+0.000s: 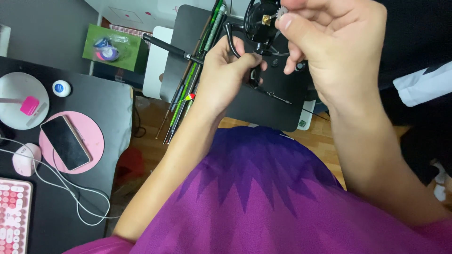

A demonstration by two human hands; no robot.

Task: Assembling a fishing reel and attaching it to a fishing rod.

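Observation:
My left hand (225,70) grips the dark handle and stem of a black fishing reel (259,23) held up in front of me. My right hand (336,49) is raised beside it at the top, pinching a small pale toothed gear (282,11) between thumb and fingers close to the reel's brass centre. A thin metal rod (278,97) pokes out below the left hand. A black board (270,110) lies underneath both hands. My purple garment (263,197) fills the lower frame.
Several thin rods (188,89) lean by the board. A black desk (110,101) on the left carries a phone (65,142) on a pink disc, a pink mouse (23,159), a white cable, a pink keyboard (13,211) and a grey round tray (21,96). A green box (113,47) sits behind.

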